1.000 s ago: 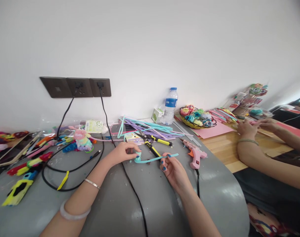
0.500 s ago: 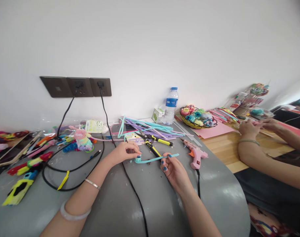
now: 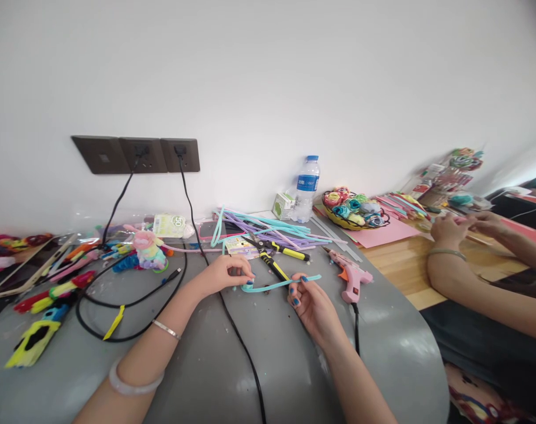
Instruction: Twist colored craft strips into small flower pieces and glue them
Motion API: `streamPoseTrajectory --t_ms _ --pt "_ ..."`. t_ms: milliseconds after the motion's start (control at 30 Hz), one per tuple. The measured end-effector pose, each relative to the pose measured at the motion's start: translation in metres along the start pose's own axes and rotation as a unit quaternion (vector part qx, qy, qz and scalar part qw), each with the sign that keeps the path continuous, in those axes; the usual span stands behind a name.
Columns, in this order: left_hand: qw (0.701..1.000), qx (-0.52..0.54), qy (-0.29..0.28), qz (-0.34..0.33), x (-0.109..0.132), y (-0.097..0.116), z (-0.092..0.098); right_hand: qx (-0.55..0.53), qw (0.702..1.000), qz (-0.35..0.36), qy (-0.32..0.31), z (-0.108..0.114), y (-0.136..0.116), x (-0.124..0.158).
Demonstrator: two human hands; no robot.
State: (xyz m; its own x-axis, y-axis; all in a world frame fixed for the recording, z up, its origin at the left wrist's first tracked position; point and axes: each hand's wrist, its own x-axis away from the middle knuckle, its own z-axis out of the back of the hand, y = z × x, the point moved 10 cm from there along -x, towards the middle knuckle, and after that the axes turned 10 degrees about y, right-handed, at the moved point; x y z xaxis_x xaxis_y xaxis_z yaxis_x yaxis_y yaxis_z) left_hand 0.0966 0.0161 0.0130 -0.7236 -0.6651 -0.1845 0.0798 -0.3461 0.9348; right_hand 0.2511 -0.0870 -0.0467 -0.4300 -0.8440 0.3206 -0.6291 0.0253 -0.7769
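Observation:
A turquoise pipe cleaner (image 3: pixel 270 287) stretches between my two hands, its left end wound into a small coil. My left hand (image 3: pixel 227 275) pinches that coil between thumb and finger. Farther along the strand, my right hand (image 3: pixel 309 300) is closed on it, and a short free end sticks out to the right. Just behind lie yellow-and-black pliers (image 3: pixel 274 266); their near handle runs down toward my right hand. A pink glue gun (image 3: pixel 349 277) rests to the right. Purple and turquoise pipe cleaners (image 3: pixel 276 227) are heaped farther back.
A water bottle (image 3: pixel 307 189) and a small box (image 3: pixel 284 205) stand by the wall. Black cables (image 3: pixel 241 341) cross the grey table. Fuzzy figures (image 3: pixel 148 250) lie left. A basket of flowers (image 3: pixel 353 221) sits right, near another person's hands (image 3: pixel 453 229).
Almost nothing differs. The whole view has shifted very slightly, and both my hands keep the same hold on the pipe cleaner.

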Motion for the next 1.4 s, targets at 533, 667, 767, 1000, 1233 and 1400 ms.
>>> streamPoseTrajectory --t_ms 533,667,767,1000,1233,1400 --pt "0.999 0.018 -0.005 0.034 0.000 -0.007 0.002 -0.002 1.000 -0.005 0.002 -0.001 0.000 0.000" --pt "0.999 0.024 -0.003 0.042 0.001 -0.008 0.002 -0.004 1.000 -0.005 0.001 0.000 0.000 0.001" --pt "0.999 0.026 -0.003 0.048 0.001 -0.009 0.001 -0.005 1.000 -0.004 0.002 0.000 0.000 0.001" --pt "0.999 0.023 0.000 0.040 0.001 -0.008 0.001 -0.002 1.000 -0.001 0.000 -0.002 -0.001 0.001" --pt "0.999 0.022 0.003 0.036 0.001 -0.008 0.001 -0.003 1.000 -0.002 -0.003 -0.001 -0.001 0.001" --pt "0.999 0.020 0.003 0.041 0.001 -0.009 0.001 -0.008 1.000 -0.003 0.002 0.000 -0.001 0.001"
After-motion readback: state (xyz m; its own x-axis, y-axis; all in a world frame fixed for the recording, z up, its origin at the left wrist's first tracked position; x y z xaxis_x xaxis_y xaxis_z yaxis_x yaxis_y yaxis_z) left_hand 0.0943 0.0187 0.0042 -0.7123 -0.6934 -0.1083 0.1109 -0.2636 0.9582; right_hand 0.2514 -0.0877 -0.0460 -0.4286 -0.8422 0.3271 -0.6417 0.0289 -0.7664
